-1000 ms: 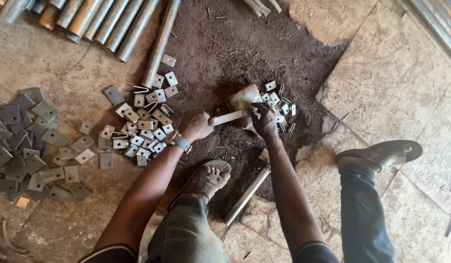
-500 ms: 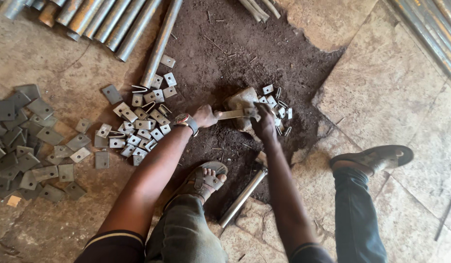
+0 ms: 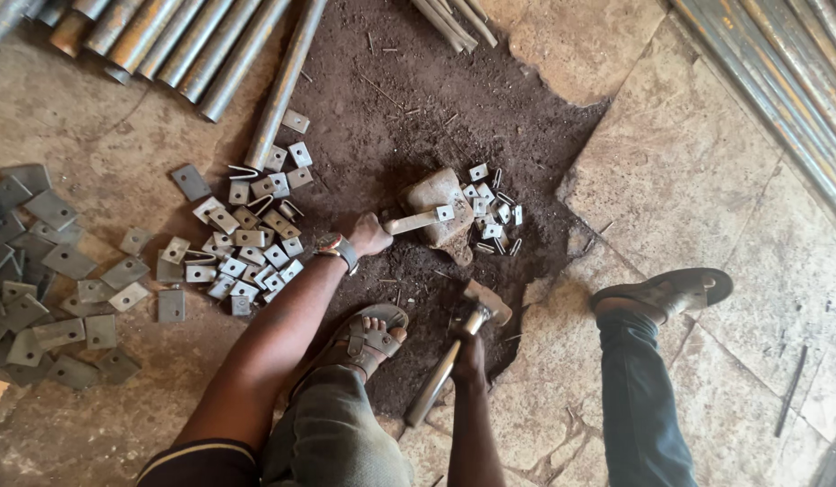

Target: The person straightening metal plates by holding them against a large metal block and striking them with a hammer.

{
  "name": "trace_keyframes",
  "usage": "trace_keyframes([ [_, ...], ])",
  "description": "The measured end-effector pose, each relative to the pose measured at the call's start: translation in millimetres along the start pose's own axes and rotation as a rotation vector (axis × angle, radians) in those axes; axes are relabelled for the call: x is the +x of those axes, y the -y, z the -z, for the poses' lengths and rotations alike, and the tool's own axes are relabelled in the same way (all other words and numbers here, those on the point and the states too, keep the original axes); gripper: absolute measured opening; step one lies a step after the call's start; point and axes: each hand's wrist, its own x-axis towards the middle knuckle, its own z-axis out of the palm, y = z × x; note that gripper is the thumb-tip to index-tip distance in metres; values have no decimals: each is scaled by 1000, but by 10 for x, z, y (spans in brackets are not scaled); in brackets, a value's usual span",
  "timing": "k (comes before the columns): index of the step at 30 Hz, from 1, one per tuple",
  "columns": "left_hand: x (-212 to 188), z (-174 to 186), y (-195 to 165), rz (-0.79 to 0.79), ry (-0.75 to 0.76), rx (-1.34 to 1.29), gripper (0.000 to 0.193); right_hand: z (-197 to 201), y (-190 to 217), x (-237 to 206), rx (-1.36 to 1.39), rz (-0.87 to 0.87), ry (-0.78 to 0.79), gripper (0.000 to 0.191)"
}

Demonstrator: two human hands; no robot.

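Dirt floor (image 3: pixel 409 108), right hand (image 3: pixel 469 350) now raised w/ hammer (image 3: pixel 476 311), left hand (image 3: pixel 371 234) perhaps still gripping bar (image 3: pixel 413 221)

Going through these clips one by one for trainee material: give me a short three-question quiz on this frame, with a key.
1. True or false: the right hand grips a hammer by its handle.
2. What does the left hand hold on the stone block?
A. a long pipe
B. a small square metal plate on a bent strip
C. a sandal
3. Fill in: the pile of small square plates lies on the person's ____ side.

Key:
1. True; the hammer head is off the block, above the dark soil.
2. B; the plate rests on the block.
3. Left, beside the left forearm.
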Motion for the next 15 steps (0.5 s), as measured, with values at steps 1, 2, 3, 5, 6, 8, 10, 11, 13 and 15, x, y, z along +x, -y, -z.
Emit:
trace_keyframes([
  [1, -10, 2, 3, 9, 2, 16, 25, -32, 72, -16, 58, 62, 17, 27],
  [2, -21, 7, 4, 11, 4, 24, 25, -47, 173, -51, 117, 122, 32, 26],
  [3, -33, 19, 3, 12, 0, 27, 26, -69, 297, -109, 178, 189, 55, 26],
  [5, -58, 53, -5, 16, -7, 50, 27, -25, 655, -272, 45, 284, -135, 51],
  [6, -69, 68, -9, 25, -3, 61, 28, 62, 908, -370, 86, 591, 8, 53],
  [8, -86, 98, -21, 55, 10, 97, 29, 364, 1571, -579, 562, 758, 676, 37],
  [10, -103, 132, -42, 69, 10, 118, 31, 788, 2369, -758, 1393, 272, 1716, 31],
  [11, -109, 147, -52, 68, 14, 123, 31, 997, 2751, -822, 1483, 187, 1878, 30],
  [13, -120, 174, -74, 61, 12, 127, 33, 1238, 3332, -872, 1465, 471, 1756, 29],
  [15, -131, 187, -91, 56, 14, 126, 34, 1123, 3504, -787, 1547, 500, 1805, 29],
])
